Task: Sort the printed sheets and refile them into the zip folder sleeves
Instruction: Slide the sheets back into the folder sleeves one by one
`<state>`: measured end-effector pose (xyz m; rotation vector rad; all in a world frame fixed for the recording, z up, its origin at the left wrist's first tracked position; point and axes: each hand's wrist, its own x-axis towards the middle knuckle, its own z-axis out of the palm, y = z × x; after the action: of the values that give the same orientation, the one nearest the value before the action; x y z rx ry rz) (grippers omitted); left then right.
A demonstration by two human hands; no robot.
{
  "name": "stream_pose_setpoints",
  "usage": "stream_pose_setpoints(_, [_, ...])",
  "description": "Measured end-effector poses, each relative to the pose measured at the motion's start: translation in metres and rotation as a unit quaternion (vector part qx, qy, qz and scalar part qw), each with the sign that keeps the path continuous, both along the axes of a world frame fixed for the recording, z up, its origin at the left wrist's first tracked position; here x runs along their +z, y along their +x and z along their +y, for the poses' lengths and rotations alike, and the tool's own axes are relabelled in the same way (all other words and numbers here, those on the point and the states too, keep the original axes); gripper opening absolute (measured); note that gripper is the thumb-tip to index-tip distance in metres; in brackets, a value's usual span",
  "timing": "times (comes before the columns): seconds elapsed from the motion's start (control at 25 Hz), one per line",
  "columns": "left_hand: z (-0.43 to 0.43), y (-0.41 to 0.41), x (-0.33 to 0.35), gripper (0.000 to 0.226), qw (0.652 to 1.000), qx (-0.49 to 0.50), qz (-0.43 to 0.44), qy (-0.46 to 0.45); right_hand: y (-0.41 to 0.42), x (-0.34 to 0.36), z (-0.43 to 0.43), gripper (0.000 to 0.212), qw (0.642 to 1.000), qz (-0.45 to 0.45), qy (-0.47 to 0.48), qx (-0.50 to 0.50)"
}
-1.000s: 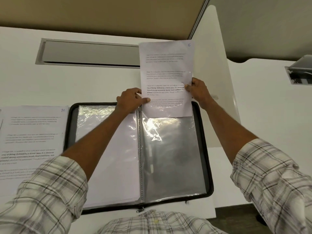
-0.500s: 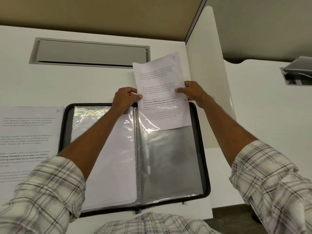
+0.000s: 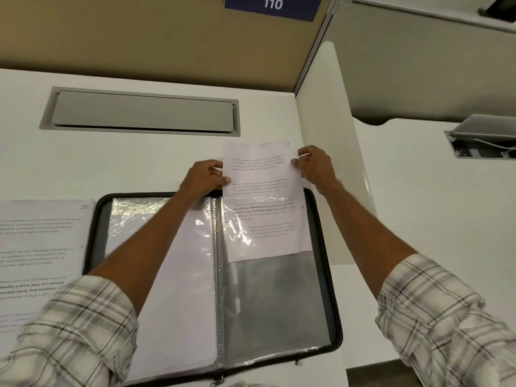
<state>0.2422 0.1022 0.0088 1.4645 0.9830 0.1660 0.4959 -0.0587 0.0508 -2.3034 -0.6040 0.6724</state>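
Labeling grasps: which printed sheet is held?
The white printed sheet marked 6, held by left hand and right hand; the white sheet marked 10 lies flat at left.

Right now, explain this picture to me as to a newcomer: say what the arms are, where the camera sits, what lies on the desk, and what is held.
No machine here: the two grips are a person's bare hands. The single camera sits on the person's head, looking forward and down. On the white desk lies an open black zip folder with clear plastic sleeves; beside it, on the left, lie loose white printed sheets. The left grip and right grip pinch the side edges of one white printed sheet, whose lower part appears to sit inside the folder's right-hand sleeve.
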Motion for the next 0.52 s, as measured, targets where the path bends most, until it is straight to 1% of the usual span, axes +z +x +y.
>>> stream_pose_setpoints(0.08, [0.000,-0.004,0.001,0.046,0.999,-0.034,-0.005,-0.026,-0.004,0.005,0.005,0.044,0.995,-0.083,-0.001,0.047])
stream_pose_setpoints(0.16, [0.004,-0.006,0.003,0.048,0.997,-0.066,0.000,-0.033,-0.005,0.009,0.014,0.055,0.986,-0.126,-0.003,0.108])
stream_pose_setpoints(0.24, [0.007,-0.007,0.003,0.049,0.994,-0.103,0.004,-0.032,-0.005,0.013,0.028,0.059,0.961,-0.185,-0.024,0.203])
stream_pose_setpoints(0.28, [0.009,-0.007,0.003,0.049,0.992,-0.119,0.003,-0.031,-0.006,0.015,0.038,0.060,0.947,-0.195,-0.033,0.254])
stream_pose_setpoints(0.4, [0.015,-0.005,0.005,0.048,0.989,-0.147,0.001,-0.022,-0.007,0.025,0.070,0.057,0.906,-0.150,-0.089,0.385])
stream_pose_setpoints(0.48, [0.017,-0.005,0.008,0.050,0.991,-0.134,-0.009,-0.019,-0.004,0.032,0.089,0.044,0.872,-0.152,-0.121,0.449])
stream_pose_setpoints(0.52, [0.013,-0.006,0.010,0.052,0.993,-0.118,-0.021,-0.013,-0.002,0.036,0.097,0.036,0.859,-0.164,-0.121,0.470])
